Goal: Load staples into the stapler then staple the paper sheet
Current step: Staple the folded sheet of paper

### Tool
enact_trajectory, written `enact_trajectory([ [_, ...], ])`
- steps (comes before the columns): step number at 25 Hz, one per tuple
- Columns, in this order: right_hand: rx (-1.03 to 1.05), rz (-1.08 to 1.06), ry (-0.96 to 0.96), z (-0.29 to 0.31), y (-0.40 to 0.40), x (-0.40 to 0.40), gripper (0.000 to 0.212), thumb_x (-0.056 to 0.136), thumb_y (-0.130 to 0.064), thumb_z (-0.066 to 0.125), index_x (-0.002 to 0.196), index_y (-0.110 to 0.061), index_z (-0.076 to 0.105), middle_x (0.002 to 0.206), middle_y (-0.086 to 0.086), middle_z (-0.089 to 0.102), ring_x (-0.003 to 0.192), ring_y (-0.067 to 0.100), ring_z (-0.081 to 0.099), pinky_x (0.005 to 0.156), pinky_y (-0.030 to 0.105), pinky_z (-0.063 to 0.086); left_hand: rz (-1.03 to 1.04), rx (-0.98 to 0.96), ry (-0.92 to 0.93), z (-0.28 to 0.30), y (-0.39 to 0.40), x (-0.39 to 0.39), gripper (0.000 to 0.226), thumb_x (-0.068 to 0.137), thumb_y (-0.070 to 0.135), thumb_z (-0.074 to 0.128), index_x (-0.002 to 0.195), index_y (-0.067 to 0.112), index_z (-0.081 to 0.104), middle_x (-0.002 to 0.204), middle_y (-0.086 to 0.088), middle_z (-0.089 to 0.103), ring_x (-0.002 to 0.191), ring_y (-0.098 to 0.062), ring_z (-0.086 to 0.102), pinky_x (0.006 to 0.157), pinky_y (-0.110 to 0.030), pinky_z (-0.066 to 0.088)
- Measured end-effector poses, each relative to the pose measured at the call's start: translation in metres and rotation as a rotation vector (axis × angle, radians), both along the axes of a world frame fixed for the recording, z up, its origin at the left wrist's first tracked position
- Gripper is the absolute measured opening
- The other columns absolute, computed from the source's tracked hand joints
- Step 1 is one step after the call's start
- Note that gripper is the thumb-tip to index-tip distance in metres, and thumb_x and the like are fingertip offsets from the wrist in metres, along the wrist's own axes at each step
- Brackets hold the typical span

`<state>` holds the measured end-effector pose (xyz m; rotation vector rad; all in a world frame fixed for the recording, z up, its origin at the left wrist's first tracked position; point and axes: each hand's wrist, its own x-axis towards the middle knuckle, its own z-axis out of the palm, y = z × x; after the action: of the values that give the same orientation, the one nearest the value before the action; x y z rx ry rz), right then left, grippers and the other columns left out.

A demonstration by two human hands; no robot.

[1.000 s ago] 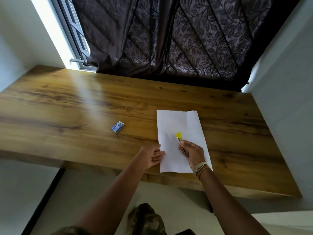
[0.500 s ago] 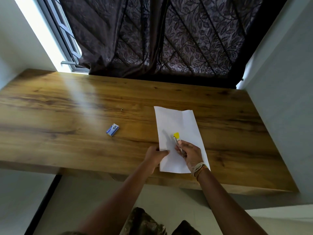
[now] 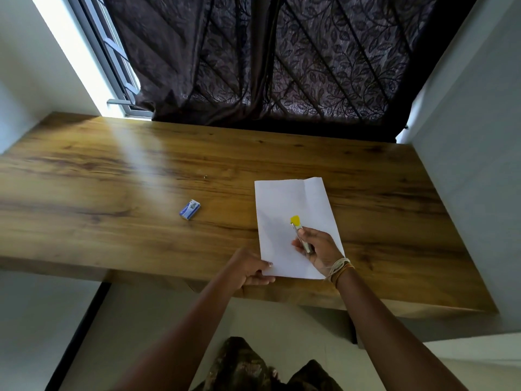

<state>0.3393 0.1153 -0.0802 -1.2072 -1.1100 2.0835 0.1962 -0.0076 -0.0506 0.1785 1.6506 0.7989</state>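
A white paper sheet [image 3: 293, 207] lies on the wooden desk [image 3: 112, 193] near its front edge. My right hand [image 3: 318, 248] hovers over the sheet, closed around a small stapler [image 3: 298, 230] with a metal body and a yellow end that points away from me. My left hand [image 3: 248, 268] pinches the sheet's near left corner at the desk's front edge. A small blue and white staple box [image 3: 190, 209] rests on the desk to the left of the sheet, apart from both hands.
A dark patterned curtain [image 3: 282, 57] hangs behind the desk, with a bright window strip [image 3: 93, 60] at the left. White walls [image 3: 473, 136] close in on the right and left. My knees [image 3: 248, 368] show below the desk edge.
My left hand slid from the sheet's left edge down to its near left corner and took hold of it. My right hand lifted the stapler slightly above the sheet.
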Motion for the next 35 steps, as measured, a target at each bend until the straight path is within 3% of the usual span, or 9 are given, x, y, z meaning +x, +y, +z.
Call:
enact_trajectory([
  [4,-0.190,0.099,0.110,0.020,-0.007,0.009,0.011,0.089,-0.015,0.044,0.091,-0.010,0.054,0.073,0.009,0.052,0.052,0.015,0.051,0.051,0.026,0.044,0.105,0.097,-0.062,0.001,0.005,0.003,0.032,0.088,-0.001,0.064,0.118,-0.007,0.056,0.101,-0.019,0.066,0.079,-0.026,0.070,0.068,-0.034,0.061],
  [8,-0.165,0.313,0.119,0.037,-0.020,0.018,0.022,0.073,-0.026,0.043,0.088,-0.012,0.052,0.072,0.008,0.053,0.046,0.015,0.038,0.050,0.026,0.026,0.234,0.177,-0.085,0.005,0.021,0.009,0.032,0.087,-0.001,0.065,0.117,-0.007,0.057,0.115,-0.023,0.066,0.075,-0.024,0.069,0.066,-0.034,0.060],
  [12,-0.119,0.410,0.060,0.046,-0.025,0.026,0.041,0.081,-0.051,0.049,0.096,-0.013,0.056,0.061,0.003,0.044,0.041,0.012,0.033,0.049,0.026,0.015,0.325,0.242,-0.129,0.012,0.031,0.016,0.028,0.088,0.000,0.064,0.115,-0.003,0.059,0.115,-0.020,0.068,0.076,-0.022,0.069,0.059,-0.030,0.058],
  [16,-0.110,0.356,-0.009,0.046,-0.027,0.032,0.061,0.079,-0.063,0.048,0.108,-0.009,0.058,0.059,0.001,0.039,0.041,0.010,0.032,0.045,0.022,0.021,0.283,0.280,-0.084,0.016,0.034,0.018,0.023,0.090,0.004,0.063,0.111,-0.005,0.060,0.113,-0.019,0.068,0.078,-0.023,0.070,0.060,-0.029,0.060],
  [19,-0.117,0.372,-0.051,0.047,-0.026,0.034,0.069,0.077,-0.072,0.045,0.103,-0.009,0.056,0.057,0.001,0.040,0.040,0.012,0.034,0.044,0.021,0.025,0.253,0.310,-0.045,0.016,0.036,0.016,0.026,0.091,0.009,0.063,0.114,-0.004,0.060,0.115,-0.020,0.067,0.095,-0.034,0.070,0.076,-0.039,0.059],
  [21,-0.123,0.362,-0.082,0.046,-0.025,0.032,0.073,0.076,-0.077,0.041,0.096,-0.008,0.054,0.056,0.002,0.041,0.040,0.012,0.037,0.043,0.021,0.029,0.211,0.337,0.028,0.018,0.040,0.013,0.024,0.091,0.011,0.063,0.111,-0.002,0.060,0.113,-0.020,0.068,0.096,-0.035,0.070,0.084,-0.043,0.057],
  [27,-0.149,0.231,-0.095,0.043,-0.017,0.015,0.071,0.076,-0.081,0.039,0.077,-0.013,0.059,0.057,0.001,0.047,0.045,0.011,0.039,0.044,0.020,0.033,-0.020,0.447,0.259,0.023,0.051,0.006,0.028,0.083,0.011,0.072,0.111,0.008,0.067,0.102,-0.007,0.074,0.088,-0.016,0.072,0.073,-0.027,0.059],
  [30,-0.165,0.185,-0.002,0.044,-0.014,0.005,0.067,0.076,-0.079,0.043,0.085,-0.015,0.061,0.060,0.001,0.047,0.045,0.010,0.039,0.042,0.019,0.033,-0.056,0.485,0.367,0.024,0.054,0.003,0.022,0.082,0.013,0.074,0.103,0.009,0.072,0.089,0.000,0.075,0.078,-0.009,0.071,0.066,-0.021,0.056],
  [35,-0.159,0.128,0.032,0.044,-0.013,-0.005,0.064,0.083,-0.073,0.041,0.097,-0.012,0.057,0.063,0.001,0.046,0.045,0.009,0.040,0.040,0.018,0.034,-0.049,0.519,0.469,0.025,0.060,-0.005,0.009,0.080,0.014,0.076,0.087,0.019,0.073,0.079,-0.002,0.075,0.071,-0.014,0.069,0.070,-0.032,0.057],
])
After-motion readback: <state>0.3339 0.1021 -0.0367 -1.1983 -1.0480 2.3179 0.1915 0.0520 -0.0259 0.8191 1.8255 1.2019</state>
